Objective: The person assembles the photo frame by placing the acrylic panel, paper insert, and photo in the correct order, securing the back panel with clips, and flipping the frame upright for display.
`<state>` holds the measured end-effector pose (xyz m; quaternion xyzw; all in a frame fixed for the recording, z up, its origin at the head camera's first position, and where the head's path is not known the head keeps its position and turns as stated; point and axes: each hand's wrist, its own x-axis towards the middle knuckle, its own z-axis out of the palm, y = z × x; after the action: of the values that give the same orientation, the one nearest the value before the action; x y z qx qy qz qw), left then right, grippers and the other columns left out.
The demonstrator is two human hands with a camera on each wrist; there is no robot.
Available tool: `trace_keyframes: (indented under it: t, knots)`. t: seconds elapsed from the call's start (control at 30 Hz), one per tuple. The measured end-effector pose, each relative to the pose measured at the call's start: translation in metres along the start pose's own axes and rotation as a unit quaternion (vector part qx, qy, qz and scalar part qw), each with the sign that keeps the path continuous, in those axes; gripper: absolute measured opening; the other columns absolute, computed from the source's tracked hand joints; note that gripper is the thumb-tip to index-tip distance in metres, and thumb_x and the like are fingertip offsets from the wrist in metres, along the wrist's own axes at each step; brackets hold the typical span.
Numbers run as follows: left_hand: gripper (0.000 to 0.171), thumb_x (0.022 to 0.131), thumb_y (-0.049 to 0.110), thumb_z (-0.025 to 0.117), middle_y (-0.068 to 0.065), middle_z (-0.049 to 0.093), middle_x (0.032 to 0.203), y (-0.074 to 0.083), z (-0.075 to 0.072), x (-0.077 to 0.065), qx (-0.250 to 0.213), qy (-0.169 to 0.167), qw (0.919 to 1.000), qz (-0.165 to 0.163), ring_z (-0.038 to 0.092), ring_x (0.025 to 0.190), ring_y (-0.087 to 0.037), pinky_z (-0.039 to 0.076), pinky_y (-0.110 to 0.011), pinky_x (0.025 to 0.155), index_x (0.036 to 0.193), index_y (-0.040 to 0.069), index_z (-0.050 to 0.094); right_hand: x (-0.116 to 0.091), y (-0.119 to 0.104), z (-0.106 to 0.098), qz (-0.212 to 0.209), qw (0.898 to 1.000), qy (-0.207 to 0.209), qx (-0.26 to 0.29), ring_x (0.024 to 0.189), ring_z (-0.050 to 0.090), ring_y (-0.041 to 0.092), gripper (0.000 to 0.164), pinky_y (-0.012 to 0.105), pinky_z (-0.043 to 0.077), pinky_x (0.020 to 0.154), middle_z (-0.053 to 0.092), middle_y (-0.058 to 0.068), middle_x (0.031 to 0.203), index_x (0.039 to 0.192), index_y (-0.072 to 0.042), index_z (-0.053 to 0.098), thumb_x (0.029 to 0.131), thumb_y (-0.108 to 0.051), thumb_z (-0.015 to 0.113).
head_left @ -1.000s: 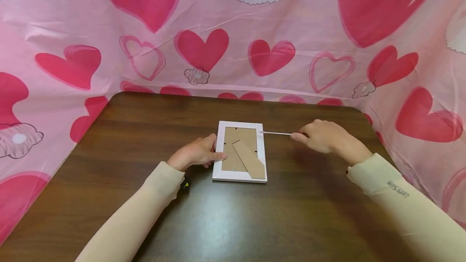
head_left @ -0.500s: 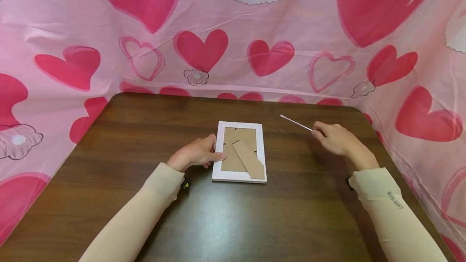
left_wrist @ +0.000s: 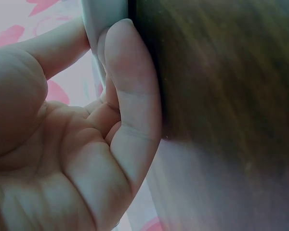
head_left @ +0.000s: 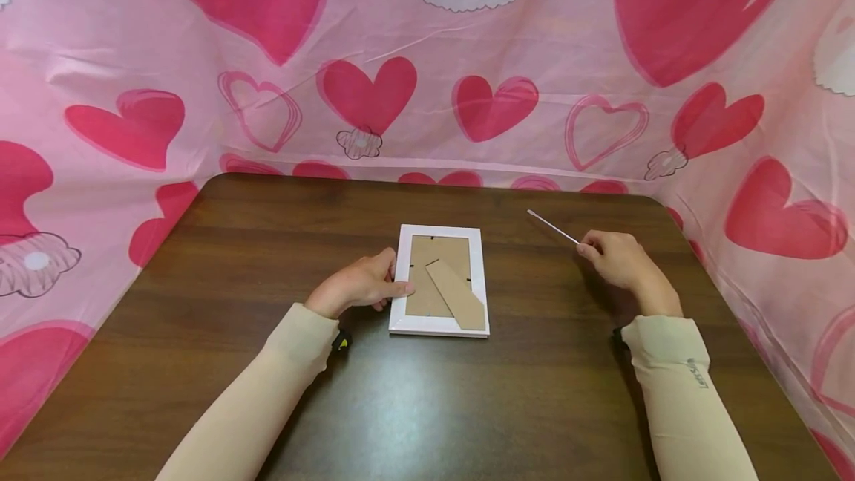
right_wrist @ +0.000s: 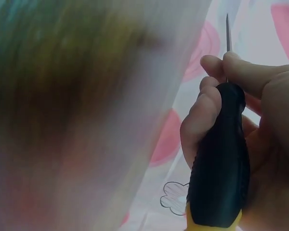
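A white picture frame (head_left: 476, 251) lies face down in the middle of the table, its brown backing board (head_left: 421, 299) and slanted easel leg (head_left: 457, 295) facing up. Small dark tabs show along the backing's edges. My left hand (head_left: 361, 282) grips the frame's left side, thumb on top of the border and the other fingers along the edge. To the right of the frame, my right hand (head_left: 623, 264) holds a screwdriver (head_left: 553, 226) whose thin shaft points up and left, away from the frame. Its black and yellow handle (right_wrist: 219, 159) lies in the palm, with thumb and forefinger pinching the shaft.
The dark wooden table (head_left: 300, 236) carries the frame. A pink curtain with red hearts (head_left: 494, 106) hangs behind it and along both sides. Dark straps show at both sleeve cuffs.
My right hand has drawn the screwdriver to the right, its tip leaving the frame's right border and swinging to point up and left. My left hand and the frame have stayed put.
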<state>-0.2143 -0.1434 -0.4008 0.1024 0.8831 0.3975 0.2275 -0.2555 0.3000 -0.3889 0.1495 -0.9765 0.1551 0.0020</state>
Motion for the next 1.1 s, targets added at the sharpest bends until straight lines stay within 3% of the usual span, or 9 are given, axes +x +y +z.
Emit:
trace_keyframes:
  t: [0.3,0.77,1.1]
  knots:
    - [0.038,0.085,0.031,0.073,-0.008,0.057,0.083,0.0007,0.0014,0.0002,-0.002,0.002,1.0000,-0.009,0.057,0.058,-0.023,0.050,-0.032,0.055,0.097,0.007,0.046,-0.0010,0.0006,0.0027,0.028,0.999,-0.007,0.038,0.072,0.052,0.024,0.011,0.039,0.043,0.062,0.057,0.007,0.079,0.101,-0.009,0.055,0.097,-0.019,0.056]
    - [0.038,0.085,0.032,0.073,-0.010,0.057,0.082,-0.0005,0.0000,0.0005,-0.002,0.001,0.9999,-0.010,0.057,0.058,-0.024,0.051,-0.033,0.056,0.096,0.008,0.046,-0.0019,0.0036,0.0020,0.020,0.999,-0.021,0.030,0.077,0.054,0.026,0.007,0.046,0.045,0.072,0.061,0.006,0.082,0.096,-0.009,0.058,0.094,-0.015,0.061]
    - [0.038,0.085,0.032,0.073,-0.009,0.058,0.082,0.0001,-0.0002,0.0009,-0.001,-0.002,1.0000,-0.006,0.058,0.057,-0.023,0.051,-0.033,0.055,0.096,0.007,0.046,-0.0033,0.0025,0.0008,0.023,0.999,-0.043,0.015,0.076,0.052,0.026,0.007,0.044,0.043,0.072,0.058,0.004,0.078,0.091,-0.010,0.058,0.091,-0.014,0.064]
